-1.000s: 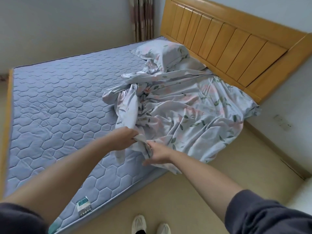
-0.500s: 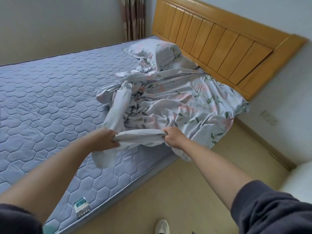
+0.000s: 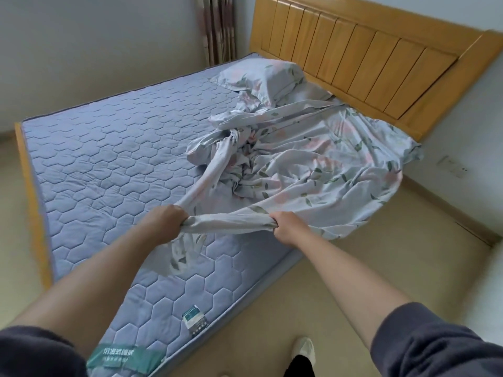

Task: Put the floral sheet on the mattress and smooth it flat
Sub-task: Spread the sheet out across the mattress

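Since half a second ago both hands have drawn wider apart along the hem, so a longer run of the floral sheet (image 3: 313, 164) now stretches between them. The left hand (image 3: 166, 224) and right hand (image 3: 290, 227) are each clenched round a bunched fistful of that edge, lifted just above the mattress (image 3: 109, 148); a loose tail hangs below the left fist. Beyond the hands the rest of the sheet lies in a twisted heap, spread out only to the right, where it spills over the bed's side. To do this step well, I judge the hands should feed along the hem until a corner turns up, then carry it leftward, lifting enough to undo the twist rather than dragging it tight. Left of the hands the hexagon-quilted mattress is uncovered. Far beyond them a floral pillow (image 3: 261, 77) rests against the wooden headboard (image 3: 367, 61), a curtain (image 3: 217, 25) hangs in the corner, and beige floor (image 3: 381, 268) lies beneath the right forearm.
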The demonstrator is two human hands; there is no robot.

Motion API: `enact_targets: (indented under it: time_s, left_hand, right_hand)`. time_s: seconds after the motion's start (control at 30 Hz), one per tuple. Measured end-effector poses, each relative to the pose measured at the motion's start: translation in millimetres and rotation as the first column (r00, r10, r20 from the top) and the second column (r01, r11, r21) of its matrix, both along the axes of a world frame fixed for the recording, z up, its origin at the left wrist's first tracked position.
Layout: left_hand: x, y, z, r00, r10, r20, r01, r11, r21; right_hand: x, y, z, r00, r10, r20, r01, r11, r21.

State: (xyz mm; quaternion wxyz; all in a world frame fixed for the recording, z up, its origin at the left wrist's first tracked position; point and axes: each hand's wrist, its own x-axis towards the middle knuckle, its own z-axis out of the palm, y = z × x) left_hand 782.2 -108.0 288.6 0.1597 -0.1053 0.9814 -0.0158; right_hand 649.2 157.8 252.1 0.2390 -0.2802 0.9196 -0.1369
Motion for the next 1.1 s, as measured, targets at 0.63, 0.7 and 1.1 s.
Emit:
enact_targets:
  time_s: [0.63,0.7,1.1]
  left_hand:
    - [2,-8,-10,0.950,0.142,0.279,-0.098,0.981,-0.166]
    - [5,-5,-23,0.942,0.113,0.315,-0.069,0.987,-0.148]
    - [32,-23,-93,0.877,0.183,0.443,-0.280,0.946,0.164]
  right_hand:
    - [-21,-39,-17,0.989,0.103,0.109,-0.115,0.987,0.114]
    - [-24,-39,-19,0.984,0.118,0.134,-0.132,0.986,0.103]
    - [-13,-49,-58,0.940,0.110,0.323,-0.173,0.970,0.172]
